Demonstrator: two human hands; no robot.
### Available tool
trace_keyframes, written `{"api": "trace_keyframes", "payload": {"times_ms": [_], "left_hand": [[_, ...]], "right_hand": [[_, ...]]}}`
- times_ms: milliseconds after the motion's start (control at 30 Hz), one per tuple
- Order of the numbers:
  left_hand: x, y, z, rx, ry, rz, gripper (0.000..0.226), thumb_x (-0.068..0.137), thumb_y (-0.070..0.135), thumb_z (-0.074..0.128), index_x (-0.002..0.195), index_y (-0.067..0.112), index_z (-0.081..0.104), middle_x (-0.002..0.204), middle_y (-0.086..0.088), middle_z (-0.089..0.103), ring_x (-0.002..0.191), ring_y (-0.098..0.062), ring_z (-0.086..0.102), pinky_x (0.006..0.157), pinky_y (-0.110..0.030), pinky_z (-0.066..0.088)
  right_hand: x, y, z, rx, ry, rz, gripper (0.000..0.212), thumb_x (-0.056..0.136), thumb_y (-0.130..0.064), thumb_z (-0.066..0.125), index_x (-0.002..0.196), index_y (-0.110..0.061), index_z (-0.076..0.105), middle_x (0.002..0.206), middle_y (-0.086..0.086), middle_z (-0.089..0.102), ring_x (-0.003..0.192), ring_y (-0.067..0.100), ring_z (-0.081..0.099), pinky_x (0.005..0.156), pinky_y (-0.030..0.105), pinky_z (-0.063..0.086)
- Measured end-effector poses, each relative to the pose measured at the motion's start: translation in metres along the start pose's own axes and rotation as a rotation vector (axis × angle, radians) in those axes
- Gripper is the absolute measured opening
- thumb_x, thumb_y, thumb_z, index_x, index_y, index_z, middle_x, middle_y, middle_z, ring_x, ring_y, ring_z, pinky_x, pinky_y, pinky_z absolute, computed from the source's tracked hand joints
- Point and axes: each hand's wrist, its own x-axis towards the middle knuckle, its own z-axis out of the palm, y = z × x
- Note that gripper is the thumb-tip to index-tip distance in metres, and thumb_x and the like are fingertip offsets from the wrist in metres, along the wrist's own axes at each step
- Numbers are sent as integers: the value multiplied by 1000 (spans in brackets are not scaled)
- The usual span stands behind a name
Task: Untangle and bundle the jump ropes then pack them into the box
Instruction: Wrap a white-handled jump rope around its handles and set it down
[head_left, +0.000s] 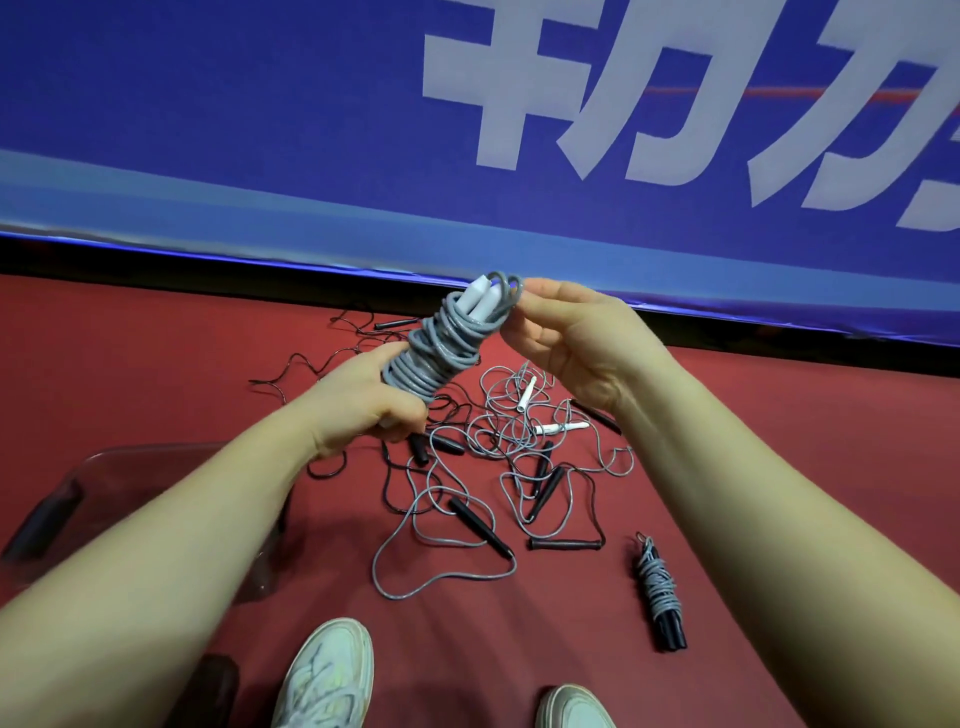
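My left hand (371, 397) grips the lower end of a grey jump rope bundle (441, 345) wound around two white handles, held tilted above the floor. My right hand (566, 340) pinches the grey cord at the bundle's top end. On the red floor below lies a tangle of ropes (498, 457), grey and black cords with black and white handles. A finished bundle with black handles (660, 592) lies apart at the right. A clear plastic box (171, 462) stands at the left, mostly hidden behind my left forearm.
A blue banner with white characters (519, 130) runs along the far edge of the red floor. My two pale shoes (327, 675) show at the bottom. A black rope handle (395, 323) lies near the banner.
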Motion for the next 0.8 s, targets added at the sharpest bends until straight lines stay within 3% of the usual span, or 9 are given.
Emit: {"api": "trace_keyframes", "payload": {"times_ms": [200, 300, 400, 533, 600, 667, 800], "left_hand": [[2, 0, 5, 223, 208, 0, 30, 56, -5, 66, 76, 13, 54, 49, 5, 50, 39, -12, 40, 38, -19, 33], [6, -1, 5, 421, 333, 2, 26, 59, 7, 70, 80, 17, 58, 57, 4, 55, 48, -16, 46, 49, -23, 38], [8, 4, 8, 605, 374, 5, 25, 61, 15, 72, 74, 22, 52, 62, 7, 55, 55, -13, 47, 52, -26, 33], [10, 4, 11, 598, 348, -4, 27, 56, 20, 71, 77, 20, 54, 61, 6, 55, 56, -17, 48, 56, -28, 37], [10, 1, 11, 521, 337, -11, 31, 48, 23, 67, 77, 18, 57, 55, 7, 54, 52, -19, 47, 56, -29, 39], [10, 0, 11, 509, 336, -13, 29, 49, 21, 67, 76, 19, 56, 55, 7, 53, 52, -19, 47, 55, -27, 38], [9, -1, 7, 680, 362, -16, 28, 61, 19, 72, 73, 26, 48, 64, 7, 53, 57, -15, 48, 52, -27, 32]], "right_hand": [[7, 16, -1, 14, 84, -95, 9, 94, -11, 55, 88, -7, 61, 73, 0, 68, 64, 6, 65, 68, 17, 55], [12, 22, -3, -67, 91, -141, 18, 94, -22, 55, 94, -5, 63, 86, 3, 70, 77, 8, 68, 77, 19, 54], [18, 27, -6, -111, 170, -178, 17, 89, -5, 60, 103, 5, 63, 90, 10, 68, 78, 12, 67, 74, 18, 55], [19, 29, -8, -35, 154, -177, 21, 91, 8, 45, 95, -2, 64, 70, 2, 62, 53, 5, 55, 51, 13, 43], [20, 32, -8, -45, 190, -175, 21, 92, 4, 48, 101, -10, 60, 77, 0, 60, 56, 4, 52, 54, 15, 40], [21, 34, -6, 40, 208, -167, 21, 92, 5, 50, 98, -14, 55, 82, 2, 61, 59, 4, 58, 57, 16, 47], [22, 35, -5, 73, 195, -168, 33, 86, 11, 53, 114, -5, 45, 82, 8, 64, 60, 9, 62, 59, 19, 53]]}}
